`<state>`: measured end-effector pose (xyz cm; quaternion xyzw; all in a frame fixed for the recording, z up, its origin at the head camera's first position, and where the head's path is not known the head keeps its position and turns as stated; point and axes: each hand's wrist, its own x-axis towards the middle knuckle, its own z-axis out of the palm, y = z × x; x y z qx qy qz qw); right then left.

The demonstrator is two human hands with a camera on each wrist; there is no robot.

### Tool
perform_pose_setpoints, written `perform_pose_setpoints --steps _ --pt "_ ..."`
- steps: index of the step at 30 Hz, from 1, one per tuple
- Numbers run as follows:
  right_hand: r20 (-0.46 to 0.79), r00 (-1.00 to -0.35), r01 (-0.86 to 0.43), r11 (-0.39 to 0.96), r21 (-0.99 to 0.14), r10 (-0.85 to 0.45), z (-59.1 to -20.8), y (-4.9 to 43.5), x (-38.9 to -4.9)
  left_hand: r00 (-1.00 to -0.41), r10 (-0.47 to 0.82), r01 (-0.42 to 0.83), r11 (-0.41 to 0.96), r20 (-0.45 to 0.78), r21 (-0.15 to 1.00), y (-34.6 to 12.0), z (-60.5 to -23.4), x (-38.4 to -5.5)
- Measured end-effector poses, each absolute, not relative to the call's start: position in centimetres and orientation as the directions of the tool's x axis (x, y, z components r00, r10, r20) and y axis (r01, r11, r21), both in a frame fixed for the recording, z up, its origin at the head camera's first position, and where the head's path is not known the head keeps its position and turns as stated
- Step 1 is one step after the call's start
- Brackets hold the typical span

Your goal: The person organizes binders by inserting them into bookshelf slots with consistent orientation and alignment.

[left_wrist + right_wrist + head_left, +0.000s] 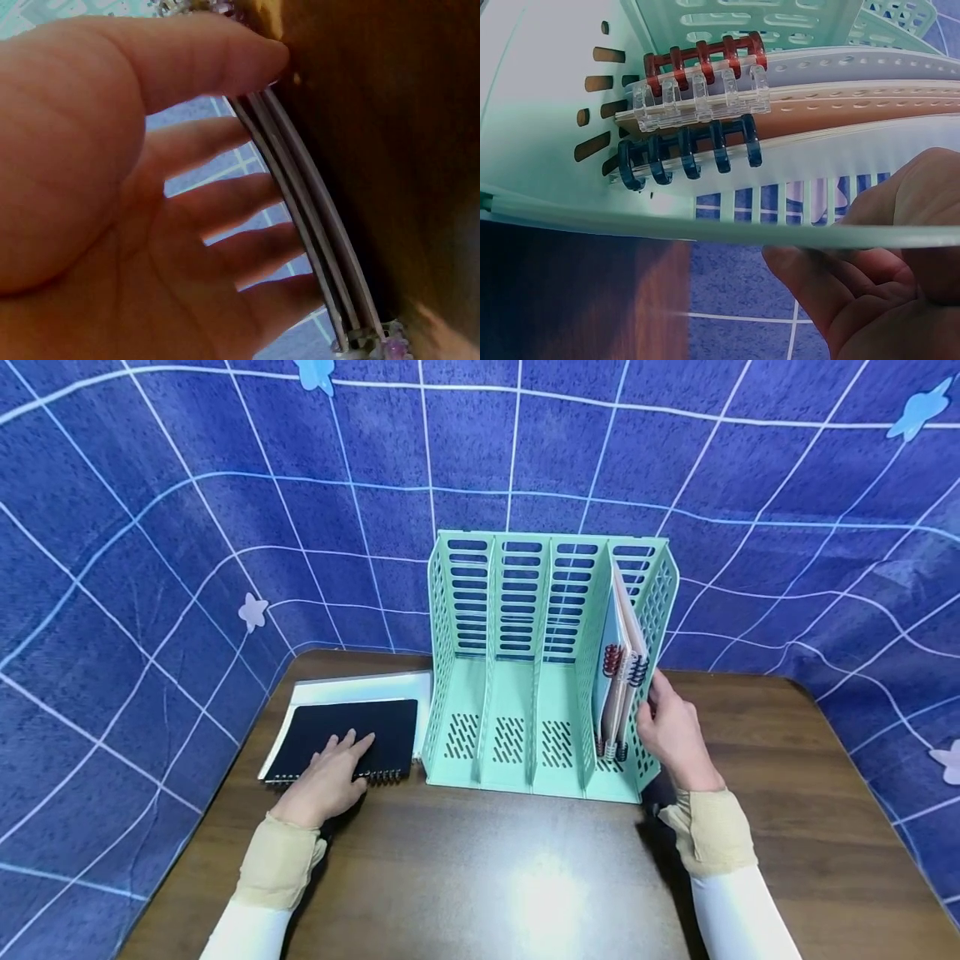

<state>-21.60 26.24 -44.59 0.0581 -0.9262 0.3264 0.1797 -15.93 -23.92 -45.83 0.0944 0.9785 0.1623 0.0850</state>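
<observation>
A mint-green file organizer (510, 693) with upright dividers stands on the table. Its right-hand slot holds several ring-bound notebooks (622, 668), whose red, clear and dark blue rings (690, 154) face the front. My right hand (675, 727) grips the organizer's right side wall at its front edge. To the left, my left hand (322, 781) rests on a black notebook (375, 727), fingers spread over the cover, thumb at the ringed front edge. Under it lie other notebooks with light covers (360, 687). In the left wrist view the stacked notebook edges (300, 202) run past my fingertips (266, 191).
A brown wooden table (465, 868) carries everything. Blue fabric with a white grid (375, 443) hangs behind and at the sides, with star-shaped decorations (253, 612) on it. The organizer's other three slots show bare bottoms.
</observation>
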Motion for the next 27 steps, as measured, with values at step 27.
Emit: perform_pose_setpoints --steps 27 --pt "0.403 -0.915 -0.238 0.778 -0.582 0.022 -44.9 26.4 -21.8 -0.971 0.203 0.234 0.913 0.123 0.335 -24.6 -43.0 -15.8"
